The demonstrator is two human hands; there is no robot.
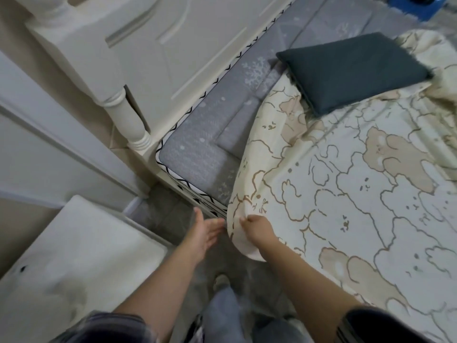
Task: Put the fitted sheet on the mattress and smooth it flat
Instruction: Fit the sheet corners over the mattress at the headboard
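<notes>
One right hand [257,227] grips sheet [346,194] edge; mattress [197,154] corner bare.

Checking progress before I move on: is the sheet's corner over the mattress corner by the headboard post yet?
Not yet. The grey mattress corner lies bare; the fitted sheet stops short, its edge gripped by the right hand.

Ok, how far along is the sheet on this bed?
Done: the cream bear-print fitted sheet is spread over most of the mattress. In hand: the right hand grips its hanging edge at the bed's side, and the left hand is open beside it. Left: the grey mattress corner near the bedpost is still bare, the sheet is wrinkled, and a dark cushion lies on it.
</notes>
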